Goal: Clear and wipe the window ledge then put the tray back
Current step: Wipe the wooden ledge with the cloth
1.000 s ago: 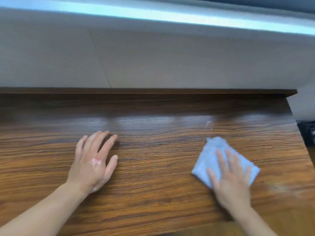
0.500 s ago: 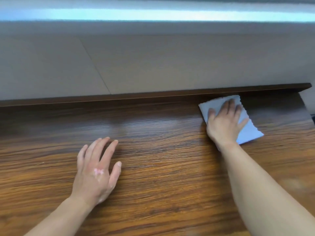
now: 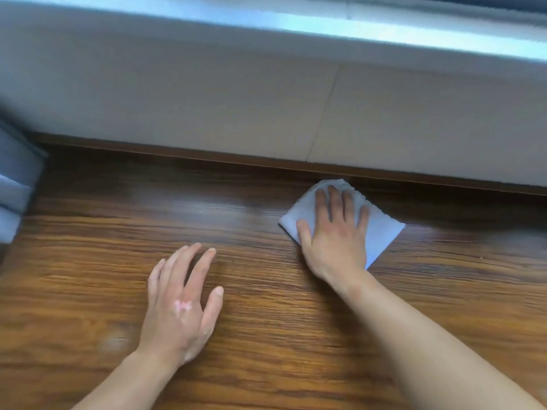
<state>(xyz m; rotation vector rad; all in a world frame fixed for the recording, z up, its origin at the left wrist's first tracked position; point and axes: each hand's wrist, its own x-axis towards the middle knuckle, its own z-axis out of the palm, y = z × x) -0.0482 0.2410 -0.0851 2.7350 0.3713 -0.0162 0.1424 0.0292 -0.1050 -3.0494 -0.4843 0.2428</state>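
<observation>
The window ledge [image 3: 266,291] is a wide board of dark brown wood grain that fills the lower view. A folded pale blue cloth [image 3: 381,235] lies flat on it close to the back strip. My right hand [image 3: 334,232] presses down on the cloth with fingers spread, covering most of it. My left hand [image 3: 183,303] rests palm down on the bare wood, left of and nearer than the cloth, fingers apart and holding nothing. No tray is in view.
A beige wall panel [image 3: 207,99] rises behind the ledge, with the bright window frame [image 3: 296,22] above it. A grey-blue fabric item [image 3: 14,184] stands at the ledge's far left edge.
My right hand pushed the cloth from the near right of the ledge up to the back strip, then slid it leftward along it. The view shifted left; my left hand stayed put.
</observation>
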